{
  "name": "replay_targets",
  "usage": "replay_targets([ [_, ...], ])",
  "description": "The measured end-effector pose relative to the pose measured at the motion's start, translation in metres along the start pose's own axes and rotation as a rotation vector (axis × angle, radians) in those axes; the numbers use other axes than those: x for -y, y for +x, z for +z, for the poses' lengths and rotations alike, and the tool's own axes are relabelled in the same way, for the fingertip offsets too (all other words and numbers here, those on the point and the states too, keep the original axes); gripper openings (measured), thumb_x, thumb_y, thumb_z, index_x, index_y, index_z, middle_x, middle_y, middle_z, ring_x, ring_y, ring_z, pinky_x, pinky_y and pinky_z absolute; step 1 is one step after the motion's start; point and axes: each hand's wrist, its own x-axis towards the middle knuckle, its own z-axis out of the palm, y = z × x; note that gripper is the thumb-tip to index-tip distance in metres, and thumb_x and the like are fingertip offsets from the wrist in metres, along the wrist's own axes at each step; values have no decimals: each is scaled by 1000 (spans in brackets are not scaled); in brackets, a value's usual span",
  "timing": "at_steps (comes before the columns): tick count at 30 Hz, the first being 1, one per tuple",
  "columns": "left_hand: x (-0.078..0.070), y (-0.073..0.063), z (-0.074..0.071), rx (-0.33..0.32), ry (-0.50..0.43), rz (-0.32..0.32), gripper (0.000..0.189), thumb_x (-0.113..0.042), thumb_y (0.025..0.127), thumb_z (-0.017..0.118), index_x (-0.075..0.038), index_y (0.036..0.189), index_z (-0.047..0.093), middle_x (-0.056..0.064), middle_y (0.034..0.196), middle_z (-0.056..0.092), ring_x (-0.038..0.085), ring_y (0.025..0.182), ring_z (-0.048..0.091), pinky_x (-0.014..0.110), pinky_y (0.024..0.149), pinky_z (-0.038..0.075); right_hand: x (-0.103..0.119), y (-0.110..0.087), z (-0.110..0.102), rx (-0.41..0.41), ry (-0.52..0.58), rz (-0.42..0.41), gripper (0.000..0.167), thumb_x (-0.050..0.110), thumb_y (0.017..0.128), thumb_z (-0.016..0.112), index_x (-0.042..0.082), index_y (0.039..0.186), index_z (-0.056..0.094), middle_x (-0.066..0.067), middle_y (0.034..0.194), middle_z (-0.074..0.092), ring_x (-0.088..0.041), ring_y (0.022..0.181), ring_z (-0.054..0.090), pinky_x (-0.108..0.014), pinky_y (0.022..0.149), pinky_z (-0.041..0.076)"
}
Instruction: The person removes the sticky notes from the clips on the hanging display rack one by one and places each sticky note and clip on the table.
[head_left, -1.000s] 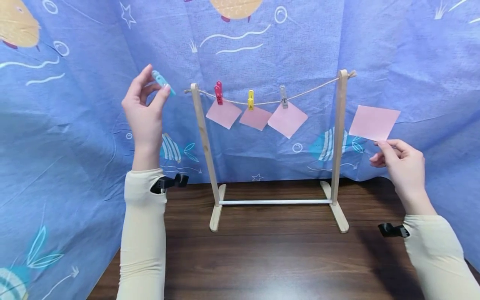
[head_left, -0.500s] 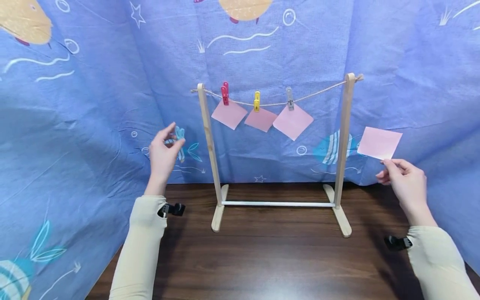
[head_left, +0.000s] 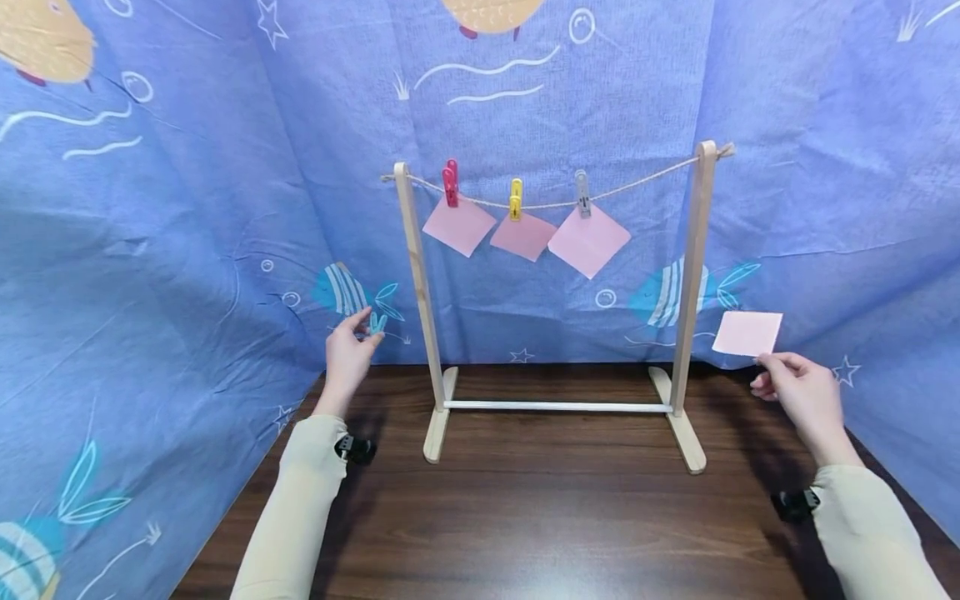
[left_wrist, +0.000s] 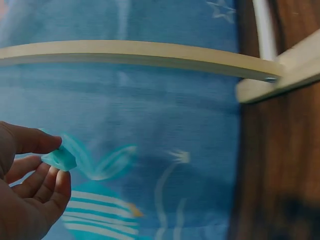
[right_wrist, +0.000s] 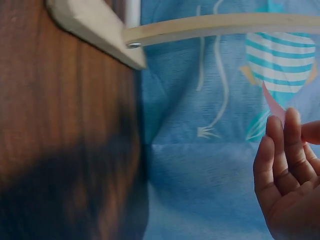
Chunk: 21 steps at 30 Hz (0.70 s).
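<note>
Left of the wooden stand, my left hand (head_left: pixel 349 360) pinches a light-blue clothespin (head_left: pixel 377 323) between thumb and fingers. In the left wrist view the clothespin (left_wrist: pixel 61 158) pokes out past the fingertips. On the other side, my right hand (head_left: pixel 806 400) pinches a pink paper square (head_left: pixel 747 333) by its lower edge. Only a thin curved edge of the paper (right_wrist: pixel 272 102) shows in the right wrist view. Three pink squares hang from the string (head_left: pixel 637 185): one under a red clothespin (head_left: pixel 450 183), one under a yellow clothespin (head_left: pixel 515 200), one under a grey clothespin (head_left: pixel 582 194).
The stand has two upright posts, a left post (head_left: pixel 420 283) and a right post (head_left: pixel 692 283), joined low down by a white rod (head_left: pixel 555 406). Its feet rest on a dark wooden table (head_left: pixel 540 508). A blue fish-patterned cloth (head_left: pixel 570 92) surrounds the back and sides.
My left hand has come down and slightly right with the light-blue clothespin. My right hand has lowered the pink paper, which now tilts away more. The hanging squares stay on the string.
</note>
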Motion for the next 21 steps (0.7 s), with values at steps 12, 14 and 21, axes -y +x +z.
replay_targets([
  [12, 48, -12, 36, 144, 90, -94, 51, -5, 89, 70, 6, 138, 58, 24, 114, 68, 36, 98, 64, 46, 82, 51, -22, -9, 11, 119, -173, 55, 36, 28, 104, 48, 2, 94, 71, 8, 65, 64, -4, 60, 64, -20, 56, 50],
  [14, 53, -13, 40, 163, 91, -98, 51, -4, 89, 69, 7, 137, 58, 25, 110, 69, 35, 96, 65, 46, 81, 52, -27, -10, 11, 173, -151, 80, 41, 26, 104, 46, -9, 100, 67, 4, 66, 64, -6, 61, 65, -22, 56, 53],
  [21, 69, -20, 52, 220, 127, -105, 50, -2, 86, 70, 10, 133, 59, 25, 103, 71, 34, 91, 66, 46, 82, 53, -45, -13, 9, 397, -92, 209, 47, 21, 105, 41, -23, 110, 58, -2, 76, 69, -8, 63, 64, -26, 57, 56],
])
